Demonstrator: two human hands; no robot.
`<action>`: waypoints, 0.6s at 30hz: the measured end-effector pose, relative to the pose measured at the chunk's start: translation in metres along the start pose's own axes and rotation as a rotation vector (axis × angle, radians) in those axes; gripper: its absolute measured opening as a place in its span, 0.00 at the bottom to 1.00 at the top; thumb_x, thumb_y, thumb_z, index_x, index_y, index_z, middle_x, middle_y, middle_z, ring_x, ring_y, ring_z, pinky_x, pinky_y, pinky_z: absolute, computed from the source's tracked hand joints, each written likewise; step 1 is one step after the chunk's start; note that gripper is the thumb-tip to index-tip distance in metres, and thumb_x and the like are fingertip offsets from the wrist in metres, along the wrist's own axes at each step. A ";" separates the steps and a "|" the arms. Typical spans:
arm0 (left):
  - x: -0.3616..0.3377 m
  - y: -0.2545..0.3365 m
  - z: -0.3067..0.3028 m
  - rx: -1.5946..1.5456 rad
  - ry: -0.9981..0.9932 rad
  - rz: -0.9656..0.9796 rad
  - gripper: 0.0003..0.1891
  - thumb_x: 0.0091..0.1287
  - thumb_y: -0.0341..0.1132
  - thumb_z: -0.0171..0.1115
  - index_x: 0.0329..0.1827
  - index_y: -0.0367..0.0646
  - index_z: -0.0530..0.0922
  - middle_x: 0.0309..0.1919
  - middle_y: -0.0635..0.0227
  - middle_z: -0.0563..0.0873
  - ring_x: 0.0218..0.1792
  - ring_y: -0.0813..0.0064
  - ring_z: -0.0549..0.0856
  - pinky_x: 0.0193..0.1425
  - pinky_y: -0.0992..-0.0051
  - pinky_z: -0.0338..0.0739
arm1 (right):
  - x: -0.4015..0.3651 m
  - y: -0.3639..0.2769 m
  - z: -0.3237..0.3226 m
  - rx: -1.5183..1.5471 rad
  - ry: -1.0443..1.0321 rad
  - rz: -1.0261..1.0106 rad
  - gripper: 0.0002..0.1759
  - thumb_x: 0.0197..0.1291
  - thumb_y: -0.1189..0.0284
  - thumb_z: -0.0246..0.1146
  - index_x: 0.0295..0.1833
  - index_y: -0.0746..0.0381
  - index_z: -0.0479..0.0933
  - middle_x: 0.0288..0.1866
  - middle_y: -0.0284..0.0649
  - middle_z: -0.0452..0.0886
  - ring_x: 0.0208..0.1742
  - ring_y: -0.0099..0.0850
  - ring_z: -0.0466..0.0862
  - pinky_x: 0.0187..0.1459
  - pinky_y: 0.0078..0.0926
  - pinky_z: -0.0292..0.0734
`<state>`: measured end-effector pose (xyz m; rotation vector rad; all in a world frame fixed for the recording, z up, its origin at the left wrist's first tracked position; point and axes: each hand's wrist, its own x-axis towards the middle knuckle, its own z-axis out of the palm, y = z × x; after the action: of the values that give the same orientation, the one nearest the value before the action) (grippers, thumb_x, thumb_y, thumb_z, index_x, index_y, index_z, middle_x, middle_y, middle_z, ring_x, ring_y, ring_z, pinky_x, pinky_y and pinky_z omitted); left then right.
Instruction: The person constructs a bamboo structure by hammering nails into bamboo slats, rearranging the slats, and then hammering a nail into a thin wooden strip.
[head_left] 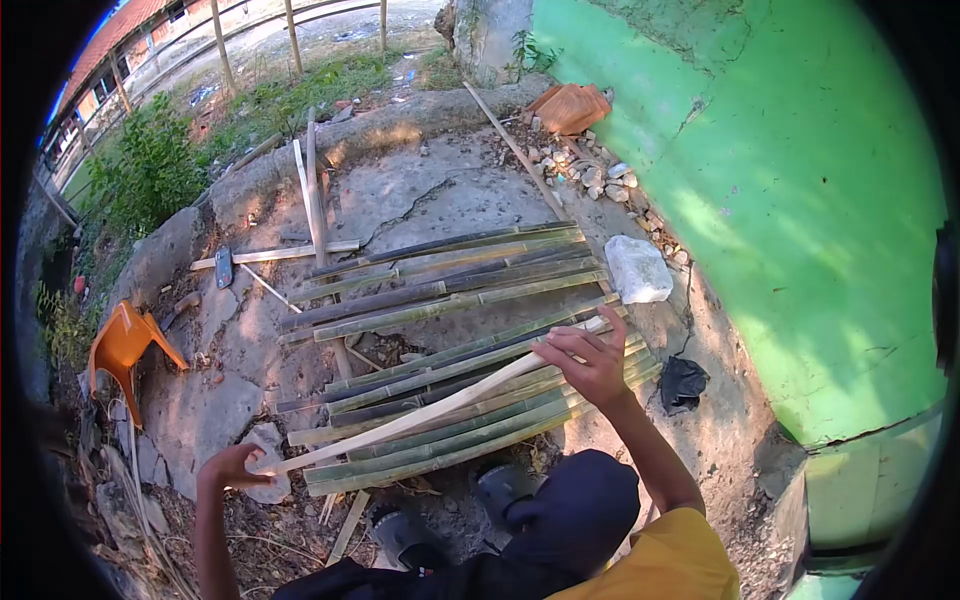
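Note:
A long pale wooden strip (pixel 430 410) slants across the view above a row of green and dark bamboo slats (pixel 450 300). My left hand (pixel 237 468) is at the strip's lower left end, fingers closed round its tip. The upper right end of the strip lies in my right hand (pixel 590 358), between thumb and fingers. Beneath that hand, the slats lie side by side on supporting poles, with a gap between an upper and a lower group.
An orange chair (pixel 125 345) stands at the left. A white block (pixel 638 269) and a black plastic bag (pixel 684 383) lie right of the slats. Beyond are thin poles (pixel 315 190), rubble (pixel 595 175) and a green wall (pixel 770 200). A phone-like object (pixel 223 268) rests at the left.

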<state>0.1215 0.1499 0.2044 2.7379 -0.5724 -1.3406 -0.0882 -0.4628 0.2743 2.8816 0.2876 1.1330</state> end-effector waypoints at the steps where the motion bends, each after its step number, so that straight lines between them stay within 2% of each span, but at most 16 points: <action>1: 0.000 0.033 -0.003 -0.096 0.038 0.165 0.47 0.52 0.63 0.81 0.70 0.43 0.76 0.62 0.55 0.85 0.65 0.59 0.83 0.72 0.60 0.76 | 0.002 -0.004 -0.001 -0.007 -0.016 0.005 0.14 0.56 0.69 0.71 0.47 0.40 0.90 0.39 0.18 0.84 0.50 0.16 0.88 0.74 0.47 0.62; 2: -0.002 0.076 -0.012 -0.212 0.023 0.243 0.46 0.54 0.62 0.79 0.70 0.43 0.75 0.64 0.55 0.83 0.68 0.58 0.81 0.74 0.60 0.74 | 0.003 -0.007 -0.002 0.011 -0.058 -0.005 0.15 0.56 0.69 0.71 0.48 0.40 0.89 0.39 0.19 0.84 0.50 0.17 0.88 0.74 0.47 0.63; 5: 0.025 0.151 -0.002 -0.370 -0.070 0.666 0.44 0.64 0.62 0.72 0.76 0.43 0.68 0.70 0.54 0.77 0.71 0.59 0.76 0.76 0.56 0.70 | 0.003 -0.019 -0.021 0.021 -0.145 0.003 0.15 0.57 0.71 0.69 0.49 0.41 0.88 0.40 0.20 0.85 0.50 0.19 0.88 0.72 0.47 0.67; 6: 0.023 0.179 -0.005 -0.376 -0.135 0.770 0.34 0.71 0.58 0.67 0.68 0.39 0.73 0.60 0.55 0.83 0.63 0.63 0.83 0.65 0.61 0.79 | 0.002 -0.022 -0.030 0.009 -0.162 0.023 0.16 0.57 0.72 0.69 0.49 0.42 0.88 0.42 0.20 0.86 0.50 0.20 0.88 0.71 0.47 0.69; 7: 0.030 0.191 0.001 -0.365 -0.165 0.784 0.34 0.71 0.58 0.67 0.68 0.39 0.73 0.60 0.55 0.83 0.63 0.63 0.83 0.65 0.61 0.79 | -0.001 -0.024 -0.038 -0.013 -0.177 0.034 0.17 0.55 0.73 0.69 0.49 0.43 0.88 0.44 0.21 0.87 0.51 0.20 0.88 0.71 0.46 0.69; 9: 0.054 0.217 0.010 -0.580 -0.575 0.922 0.24 0.80 0.55 0.55 0.58 0.40 0.75 0.41 0.66 0.84 0.41 0.76 0.87 0.43 0.74 0.82 | -0.010 -0.024 -0.059 -0.093 -0.241 0.079 0.17 0.55 0.73 0.70 0.51 0.44 0.87 0.47 0.21 0.87 0.55 0.21 0.87 0.72 0.44 0.68; 10: 0.052 0.228 0.006 -0.568 -0.593 0.937 0.24 0.80 0.55 0.55 0.58 0.40 0.75 0.41 0.66 0.84 0.41 0.76 0.87 0.43 0.74 0.82 | -0.015 -0.022 -0.069 -0.112 -0.250 0.092 0.17 0.55 0.73 0.70 0.51 0.44 0.87 0.47 0.21 0.87 0.55 0.21 0.87 0.72 0.44 0.68; 12: 0.040 0.247 -0.008 -0.566 -0.745 0.852 0.20 0.85 0.52 0.45 0.48 0.43 0.73 0.27 0.78 0.74 0.24 0.88 0.74 0.25 0.81 0.68 | -0.027 -0.022 -0.087 -0.209 -0.304 0.197 0.20 0.58 0.73 0.70 0.56 0.45 0.85 0.52 0.24 0.87 0.60 0.23 0.85 0.74 0.44 0.66; 13: 0.033 0.256 -0.013 -0.576 -0.799 0.812 0.19 0.85 0.52 0.44 0.47 0.44 0.72 0.24 0.80 0.66 0.21 0.87 0.64 0.22 0.81 0.60 | -0.034 -0.024 -0.093 -0.221 -0.317 0.214 0.20 0.58 0.73 0.70 0.56 0.45 0.85 0.52 0.24 0.87 0.60 0.23 0.85 0.74 0.44 0.66; 15: 0.038 0.262 -0.016 -0.537 -0.784 0.798 0.18 0.85 0.51 0.45 0.47 0.45 0.73 0.23 0.81 0.66 0.22 0.87 0.66 0.23 0.79 0.62 | -0.043 -0.023 -0.101 -0.290 -0.402 0.214 0.21 0.62 0.73 0.68 0.62 0.46 0.83 0.58 0.27 0.86 0.66 0.26 0.83 0.77 0.45 0.62; 16: 0.037 0.265 -0.020 -0.531 -0.799 0.799 0.18 0.85 0.51 0.45 0.47 0.45 0.73 0.23 0.81 0.66 0.22 0.87 0.66 0.23 0.79 0.62 | -0.049 -0.025 -0.101 -0.273 -0.458 0.252 0.25 0.65 0.73 0.66 0.68 0.47 0.79 0.65 0.32 0.82 0.71 0.29 0.79 0.78 0.48 0.60; 18: 0.037 0.269 -0.029 -0.375 -0.569 0.807 0.18 0.85 0.49 0.47 0.44 0.43 0.73 0.22 0.76 0.70 0.21 0.85 0.69 0.23 0.76 0.64 | -0.061 -0.034 -0.093 -0.273 -0.505 0.290 0.27 0.66 0.72 0.65 0.71 0.48 0.77 0.68 0.35 0.80 0.73 0.31 0.77 0.79 0.49 0.59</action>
<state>0.0819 -0.1170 0.2472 1.5208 -1.1392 -1.7013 -0.2009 -0.4445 0.2983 2.8813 -0.2858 0.3837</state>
